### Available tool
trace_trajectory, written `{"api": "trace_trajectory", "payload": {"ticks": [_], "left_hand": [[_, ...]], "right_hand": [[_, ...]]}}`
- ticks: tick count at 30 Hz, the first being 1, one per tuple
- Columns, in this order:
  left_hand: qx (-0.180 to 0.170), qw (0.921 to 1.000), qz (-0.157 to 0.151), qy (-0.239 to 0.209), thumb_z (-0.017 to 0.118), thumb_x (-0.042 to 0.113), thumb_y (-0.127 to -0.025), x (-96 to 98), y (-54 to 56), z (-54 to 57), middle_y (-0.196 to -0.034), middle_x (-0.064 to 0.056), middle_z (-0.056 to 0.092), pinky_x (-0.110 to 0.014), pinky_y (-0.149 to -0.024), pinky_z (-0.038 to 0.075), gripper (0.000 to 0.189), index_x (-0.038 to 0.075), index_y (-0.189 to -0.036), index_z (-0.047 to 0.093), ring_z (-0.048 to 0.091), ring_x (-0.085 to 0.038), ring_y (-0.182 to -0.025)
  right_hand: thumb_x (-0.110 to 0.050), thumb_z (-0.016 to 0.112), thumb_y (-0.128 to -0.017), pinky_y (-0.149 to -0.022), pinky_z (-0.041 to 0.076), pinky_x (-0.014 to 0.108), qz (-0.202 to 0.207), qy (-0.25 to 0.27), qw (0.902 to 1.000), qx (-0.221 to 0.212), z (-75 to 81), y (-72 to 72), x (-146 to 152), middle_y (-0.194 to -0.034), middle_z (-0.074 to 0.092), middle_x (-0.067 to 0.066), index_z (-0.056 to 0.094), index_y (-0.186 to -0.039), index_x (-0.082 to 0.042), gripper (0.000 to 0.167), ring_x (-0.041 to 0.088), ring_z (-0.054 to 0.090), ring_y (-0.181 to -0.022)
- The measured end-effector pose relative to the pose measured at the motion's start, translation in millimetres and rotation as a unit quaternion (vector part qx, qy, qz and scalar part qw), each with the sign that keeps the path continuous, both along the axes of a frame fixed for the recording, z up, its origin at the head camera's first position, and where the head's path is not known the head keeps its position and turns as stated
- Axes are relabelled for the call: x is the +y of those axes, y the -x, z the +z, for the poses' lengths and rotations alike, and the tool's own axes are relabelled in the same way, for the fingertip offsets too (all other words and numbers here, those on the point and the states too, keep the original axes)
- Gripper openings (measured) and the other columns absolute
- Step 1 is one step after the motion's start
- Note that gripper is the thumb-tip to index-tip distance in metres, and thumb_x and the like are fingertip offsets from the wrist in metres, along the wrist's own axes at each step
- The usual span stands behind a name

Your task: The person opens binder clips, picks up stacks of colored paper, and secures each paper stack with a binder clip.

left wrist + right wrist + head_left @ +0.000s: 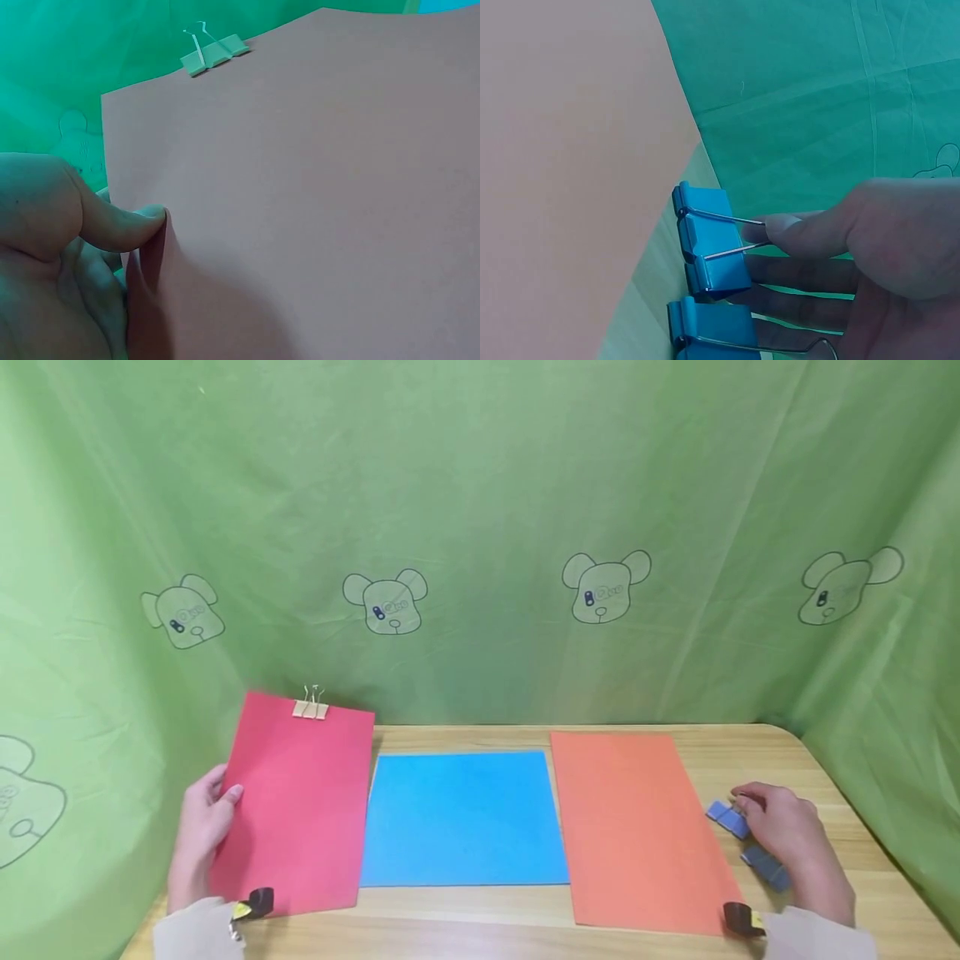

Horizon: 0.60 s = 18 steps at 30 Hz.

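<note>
A stack of red paper [300,802] leans up at the left, pinched at its left edge between the thumb and fingers of my left hand [206,818]. At its top edge sits a pale yellow binder clip [311,709] with its wire handles standing up. On the right, my right hand [791,835] pinches the wire handles of a blue binder clip [712,240]. A second, darker blue binder clip [765,867] lies just below it on the table, close to the fingers. In the right wrist view, the thumb [814,234] presses on the handles of the first clip.
Blue paper [465,818] lies crosswise in the middle of the wooden table [465,906]. Orange paper [641,835] lies lengthwise between it and the blue clips. A green curtain [480,485] with printed bear heads hangs behind and at both sides.
</note>
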<state>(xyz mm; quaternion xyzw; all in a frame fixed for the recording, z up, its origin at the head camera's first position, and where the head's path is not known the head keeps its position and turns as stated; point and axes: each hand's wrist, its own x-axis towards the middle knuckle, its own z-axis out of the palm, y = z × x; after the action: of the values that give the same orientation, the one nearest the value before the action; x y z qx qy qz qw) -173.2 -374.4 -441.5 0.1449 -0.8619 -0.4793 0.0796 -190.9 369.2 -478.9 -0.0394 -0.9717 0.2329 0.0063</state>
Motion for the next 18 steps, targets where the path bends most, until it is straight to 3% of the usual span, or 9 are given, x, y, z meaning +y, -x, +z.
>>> {"api": "trace_trajectory", "payload": {"ticks": [3, 7, 11, 15, 18], "left_hand": [[-0.017, 0.9998, 0.002, 0.006, 0.046, -0.003, -0.104, -4.9, 0.1, -3.7, -0.146, -0.036, 0.045, -0.005, -0.082, 0.037, 0.053, -0.012, -0.154, 0.030, 0.053, 0.004, -0.101], [-0.032, 0.9994, 0.009, 0.011, 0.046, -0.003, -0.104, -11.1, 0.8, -10.2, -0.147, -0.036, 0.043, -0.004, -0.081, 0.035, 0.054, -0.012, -0.154, 0.028, 0.052, -0.030, -0.125], [-0.033, 0.9986, 0.008, 0.041, 0.047, -0.002, -0.104, -15.5, 2.1, -18.9, -0.142, -0.038, 0.046, -0.009, -0.079, 0.038, 0.051, -0.014, -0.151, 0.033, 0.052, -0.045, -0.126], [-0.030, 0.9963, 0.000, 0.081, 0.048, -0.001, -0.103, -18.7, 2.9, -28.1, -0.137, -0.039, 0.050, -0.036, -0.095, 0.047, 0.047, -0.014, -0.147, 0.039, 0.053, -0.052, -0.125], [-0.029, 0.9930, -0.009, 0.114, 0.050, -0.001, -0.102, -21.2, 3.5, -35.3, -0.133, -0.039, 0.051, -0.061, -0.106, 0.038, 0.045, -0.013, -0.144, 0.042, 0.047, -0.057, -0.129]], "right_hand": [[-0.014, 0.052, -0.105, -0.073, 0.048, 0.055, -0.005, 0.006, 1.0000, 0.002, 0.0, 0.2, 1.0, -0.116, 0.065, 0.034, 0.065, -0.120, 0.009, 0.031, 0.050, 0.059, -0.097], [-0.017, 0.055, -0.104, -0.066, 0.047, 0.043, -0.015, 0.012, 0.9998, 0.004, 0.1, -0.6, 0.0, -0.105, 0.069, 0.028, 0.068, -0.114, 0.008, 0.030, 0.038, 0.061, -0.087], [-0.021, 0.056, -0.104, -0.063, 0.043, 0.037, -0.024, 0.018, 0.9995, 0.003, 1.7, -1.7, -1.6, -0.106, 0.067, 0.030, 0.068, -0.114, 0.007, 0.032, 0.038, 0.060, -0.086], [-0.023, 0.053, -0.106, -0.060, 0.041, 0.035, -0.023, 0.028, 0.9993, 0.004, 2.8, -2.4, -3.4, -0.101, 0.067, 0.029, 0.066, -0.112, 0.007, 0.033, 0.035, 0.057, -0.081], [-0.021, 0.050, -0.108, -0.059, 0.040, 0.034, -0.013, 0.038, 0.9992, -0.002, 1.0, -2.3, -4.0, -0.091, 0.065, 0.021, 0.064, -0.107, 0.007, 0.031, 0.028, 0.054, -0.077]]}}
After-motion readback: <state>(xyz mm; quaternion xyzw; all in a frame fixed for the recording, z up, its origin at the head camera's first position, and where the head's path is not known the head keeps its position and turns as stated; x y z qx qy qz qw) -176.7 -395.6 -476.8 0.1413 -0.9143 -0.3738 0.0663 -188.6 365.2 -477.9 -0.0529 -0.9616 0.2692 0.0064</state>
